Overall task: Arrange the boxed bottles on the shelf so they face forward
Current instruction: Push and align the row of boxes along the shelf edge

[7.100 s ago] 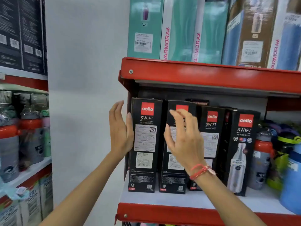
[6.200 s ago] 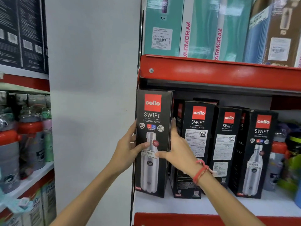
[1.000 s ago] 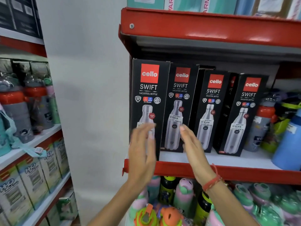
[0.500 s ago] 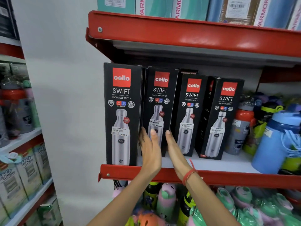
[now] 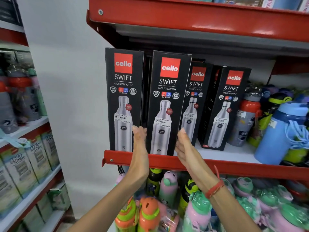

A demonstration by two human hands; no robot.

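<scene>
Four black boxed bottles stand on the red-edged shelf (image 5: 234,168), all with their printed fronts facing me. The first box (image 5: 123,97) is at the shelf's left end. The second box (image 5: 167,104) stands at the front edge beside it. My left hand (image 5: 139,148) lies flat against its left side, fingers in the gap between the first two boxes. My right hand (image 5: 185,148) presses flat on its right side. The third box (image 5: 194,97) and fourth box (image 5: 225,106) stand further back, turned slightly left.
Loose bottles crowd the shelf's right part: a red-capped grey bottle (image 5: 247,118) and a big blue bottle (image 5: 280,131). The upper shelf (image 5: 184,19) hangs close above the boxes. Colourful children's bottles (image 5: 167,186) fill the shelf below. Another rack (image 5: 21,164) stands left.
Both hands have spread from in front of the second box to its two sides. That box now stands forward at the shelf edge, level with the first one.
</scene>
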